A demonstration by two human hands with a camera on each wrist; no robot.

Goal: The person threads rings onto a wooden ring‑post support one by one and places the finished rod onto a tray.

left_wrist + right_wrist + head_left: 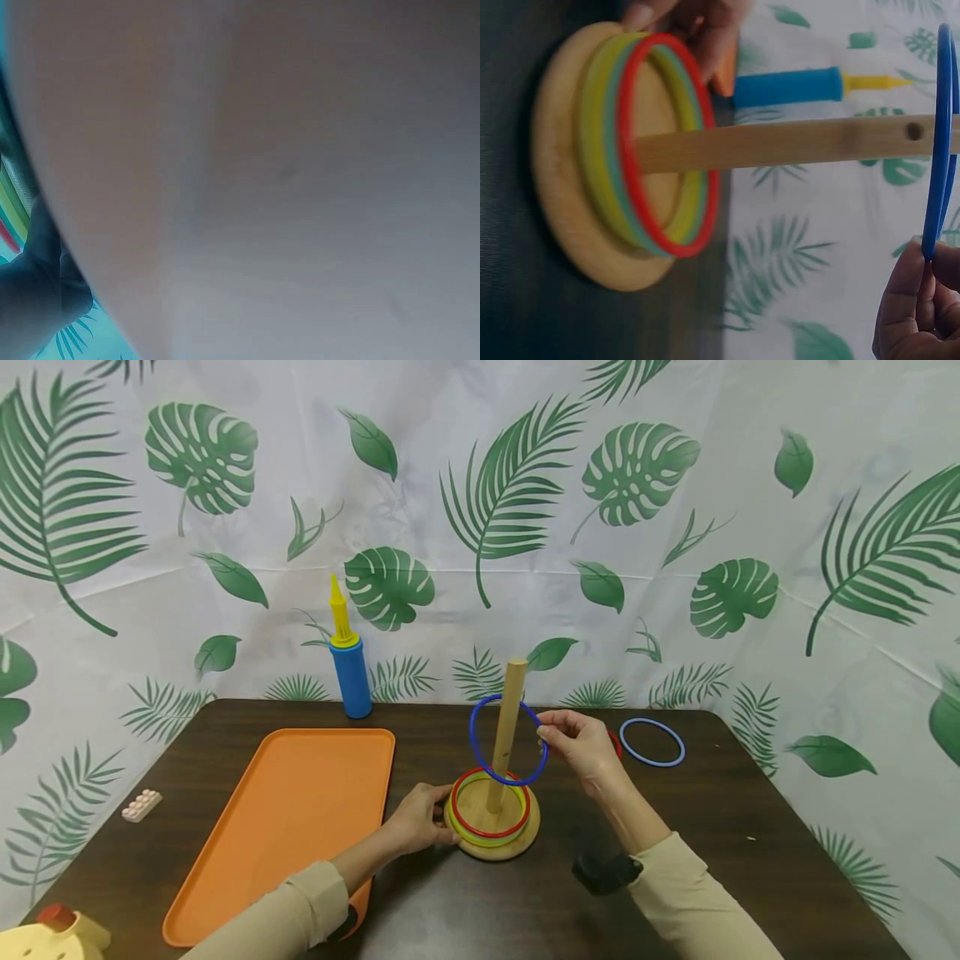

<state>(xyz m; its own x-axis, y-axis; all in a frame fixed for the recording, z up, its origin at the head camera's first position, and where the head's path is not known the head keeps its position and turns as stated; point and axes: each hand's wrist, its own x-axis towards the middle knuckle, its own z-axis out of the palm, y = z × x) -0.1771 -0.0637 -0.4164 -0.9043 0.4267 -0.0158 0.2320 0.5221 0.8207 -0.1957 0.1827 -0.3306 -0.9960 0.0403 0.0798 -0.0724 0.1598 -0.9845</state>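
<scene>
My right hand [581, 747] pinches the dark blue ring [483, 758] by its rim, thumb and fingertips closed on the edge; the ring hangs tilted around the wooden peg [504, 735], partway down it. My left hand [418, 818] rests against the round wooden base [517, 846], fingers curled loosely on its edge. A red ring [517, 820] lies on top of a stack of yellow-green rings [480, 837] on the base. A light blue ring [652, 742] lies on the dark table [750, 843] behind my right hand.

The view is almost wholly filled by a blurred pale mass [285, 172]. Coloured stripes [9, 206] and a dark shape [37, 292] are glimpsed at the left edge.
</scene>
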